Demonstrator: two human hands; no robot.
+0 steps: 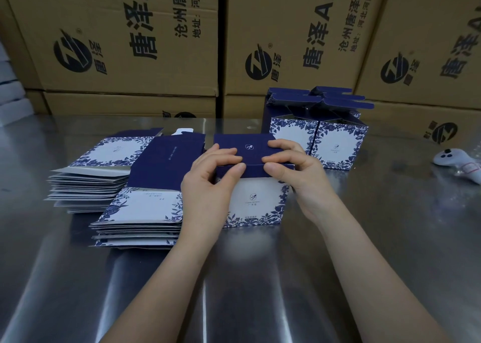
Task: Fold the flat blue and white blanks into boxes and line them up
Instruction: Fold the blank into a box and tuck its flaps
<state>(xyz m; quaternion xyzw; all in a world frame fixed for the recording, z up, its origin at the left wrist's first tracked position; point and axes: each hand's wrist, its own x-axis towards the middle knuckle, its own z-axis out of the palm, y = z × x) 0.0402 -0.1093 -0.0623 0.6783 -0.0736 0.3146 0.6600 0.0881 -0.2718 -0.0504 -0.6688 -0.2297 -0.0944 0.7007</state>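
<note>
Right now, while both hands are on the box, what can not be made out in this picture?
Head view only.
- lid edge of the box: covered by fingers of the left hand and right hand.
- finished boxes: rear ones hidden behind the front two, count unclear.
- blank stacks: print too small to read.
- white controller: cut off by the right edge.

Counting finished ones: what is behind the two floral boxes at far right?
More folded blue and white cardboard boxes, dark blue flaps open; the front pair covers their bodies, so no count.
</note>
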